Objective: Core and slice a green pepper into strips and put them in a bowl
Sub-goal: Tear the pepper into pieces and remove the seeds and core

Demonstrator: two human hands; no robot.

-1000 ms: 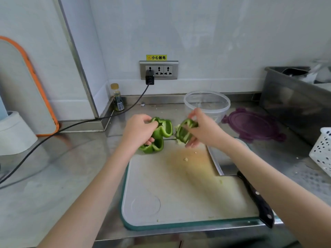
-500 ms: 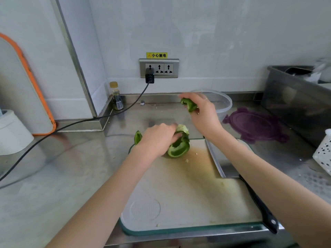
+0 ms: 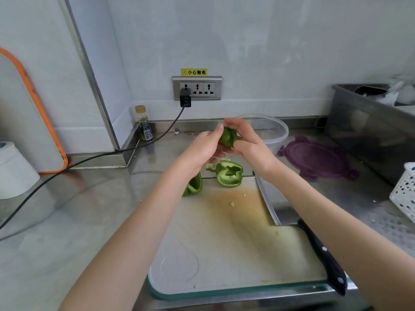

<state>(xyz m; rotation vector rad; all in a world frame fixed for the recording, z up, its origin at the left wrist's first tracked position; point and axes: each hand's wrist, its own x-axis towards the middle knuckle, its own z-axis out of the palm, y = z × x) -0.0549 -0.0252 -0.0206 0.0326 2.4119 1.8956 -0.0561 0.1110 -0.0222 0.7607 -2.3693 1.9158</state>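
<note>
Both hands, left hand [image 3: 203, 147] and right hand [image 3: 248, 143], pinch one green pepper piece [image 3: 228, 136] in their grip above the cutting board [image 3: 224, 243]; two more pepper pieces [image 3: 229, 173] lie there

Green pepper piece [image 3: 193, 186] half hidden behind left forearm; white perforated plastic basket [image 3: 404, 194] cut off at right edge.

both hands [image 3: 226, 143] raised together, fingers seemingly curled.
</note>
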